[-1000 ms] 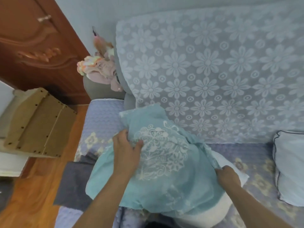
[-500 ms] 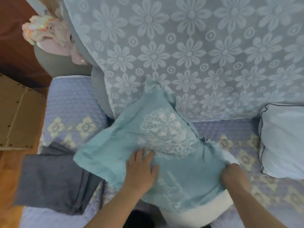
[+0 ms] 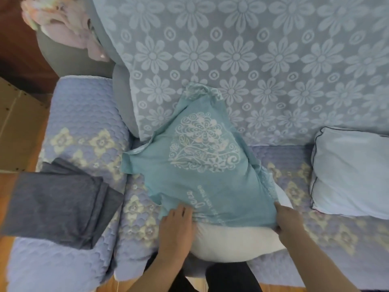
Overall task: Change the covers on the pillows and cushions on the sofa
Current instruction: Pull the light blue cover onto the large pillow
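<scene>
Teal cover (image 3: 210, 178) is spread over white pillow (image 3: 235, 243) at centre of sofa seat (image 3: 315, 260), partly pulled on. Its near edge is pinched by left hand (image 3: 175, 228) at 7 o'clock and gripped by right hand (image 3: 288, 222) at 5 o'clock. Folded grey cloth (image 3: 59, 205) is draped on armrest at 9 o'clock; pale cushion (image 3: 351, 173) is seen at 3 o'clock, floral backrest throw (image 3: 252, 60) at 12, w/ pink item (image 3: 63, 22) at 11.

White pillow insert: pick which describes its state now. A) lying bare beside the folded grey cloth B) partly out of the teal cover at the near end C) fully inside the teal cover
B: the white pillow insert bulges out of the teal cover between both hands.
</scene>
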Demonstrator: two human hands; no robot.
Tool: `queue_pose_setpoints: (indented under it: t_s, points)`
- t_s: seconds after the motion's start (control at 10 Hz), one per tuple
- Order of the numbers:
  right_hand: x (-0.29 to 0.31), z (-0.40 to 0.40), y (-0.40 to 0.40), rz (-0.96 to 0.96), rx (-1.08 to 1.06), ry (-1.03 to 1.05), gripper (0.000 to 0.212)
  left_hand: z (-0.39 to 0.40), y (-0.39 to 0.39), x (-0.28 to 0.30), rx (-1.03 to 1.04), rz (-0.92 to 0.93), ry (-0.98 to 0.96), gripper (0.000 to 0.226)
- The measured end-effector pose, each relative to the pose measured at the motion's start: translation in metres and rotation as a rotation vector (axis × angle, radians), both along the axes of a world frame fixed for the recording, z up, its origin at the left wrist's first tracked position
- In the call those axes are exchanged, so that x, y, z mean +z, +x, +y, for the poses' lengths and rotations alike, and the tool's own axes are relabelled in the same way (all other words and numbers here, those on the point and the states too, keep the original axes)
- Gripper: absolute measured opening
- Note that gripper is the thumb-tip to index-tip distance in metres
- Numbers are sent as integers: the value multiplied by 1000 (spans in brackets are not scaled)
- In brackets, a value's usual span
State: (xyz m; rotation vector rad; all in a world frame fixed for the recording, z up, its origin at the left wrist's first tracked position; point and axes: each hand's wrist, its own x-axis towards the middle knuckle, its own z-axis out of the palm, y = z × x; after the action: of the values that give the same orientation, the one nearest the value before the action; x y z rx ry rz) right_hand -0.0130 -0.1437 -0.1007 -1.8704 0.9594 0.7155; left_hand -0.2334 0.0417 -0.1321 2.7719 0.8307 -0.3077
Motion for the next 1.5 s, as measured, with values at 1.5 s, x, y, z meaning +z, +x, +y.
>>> queue_pose_setpoints:
  t_s: [1.5]
  points:
    - [125, -130, -99, 112, 290, 81, 71, -17, -39, 199, 380, 39, -371, 28]
